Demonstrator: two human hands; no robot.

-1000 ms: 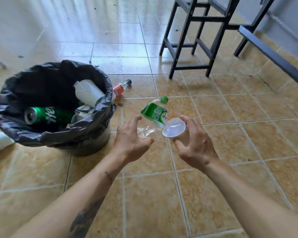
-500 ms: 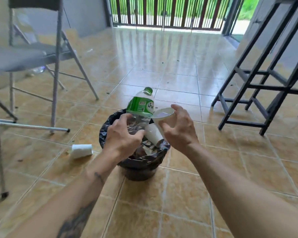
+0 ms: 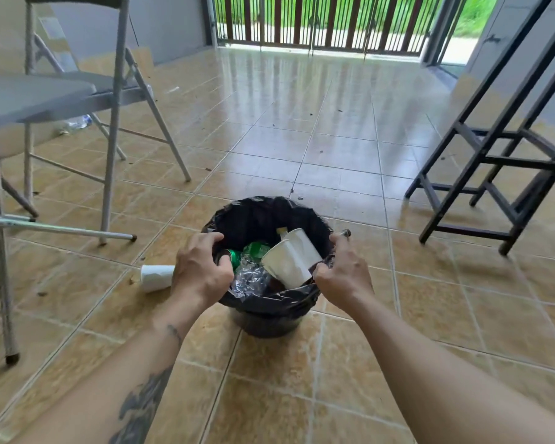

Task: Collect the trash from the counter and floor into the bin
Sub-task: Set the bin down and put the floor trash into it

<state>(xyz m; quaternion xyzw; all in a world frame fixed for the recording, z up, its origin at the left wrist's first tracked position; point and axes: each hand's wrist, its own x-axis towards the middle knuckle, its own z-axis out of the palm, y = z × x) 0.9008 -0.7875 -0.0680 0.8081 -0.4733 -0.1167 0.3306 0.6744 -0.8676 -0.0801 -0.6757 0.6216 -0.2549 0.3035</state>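
Both hands grip the rim of the bin point(image 3: 263, 318): the left hand point(image 3: 201, 267) closed on the black liner point(image 3: 269, 216) at its left edge, the right hand point(image 3: 343, 272) pinching it at the right. Between them lie two white cups point(image 3: 289, 262), a crushed clear bottle point(image 3: 249, 277) and a green can point(image 3: 234, 255); their labels are too blurred to read. Just left of the left hand, partly hidden by it, a white cup point(image 3: 154, 277) lies on the floor point(image 3: 334, 149). Beyond the right hand a bottle cap point(image 3: 346, 233) peeks out.

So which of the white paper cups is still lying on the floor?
The paper cup on its side left of the bin, just behind the left hand. The other two cups are inside the bin.
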